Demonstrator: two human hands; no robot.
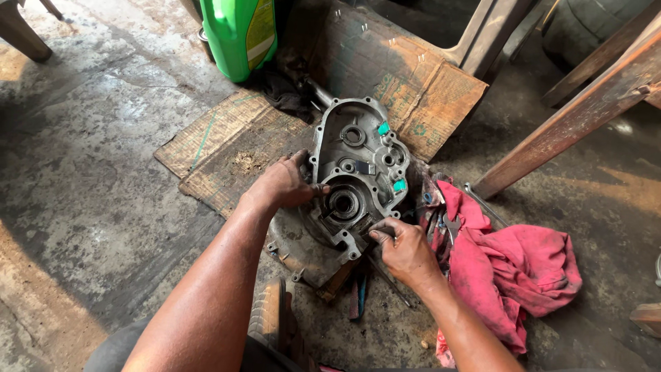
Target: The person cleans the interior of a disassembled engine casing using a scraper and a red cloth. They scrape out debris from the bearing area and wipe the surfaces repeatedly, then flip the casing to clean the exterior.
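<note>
Both hands are on the grey cast-metal engine cover [358,172], which sits on the concrete floor [89,172] over a second greasy casing: left hand [286,184] gripping its left edge, right hand [405,249] pinching the lower right corner, fingers closed on it. Flattened brown cardboard [227,141] lies underneath, a crumpled red rag [509,265] just to the right, a green plastic oil jug [241,34] up behind, well apart.

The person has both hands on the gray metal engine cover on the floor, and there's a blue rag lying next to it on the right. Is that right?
Not quite: the rag is red, not blue, as the head view shows. The rest holds: the left hand and right hand are both on the gray metal engine cover, which sits on the floor, with the rag to its right.
</note>
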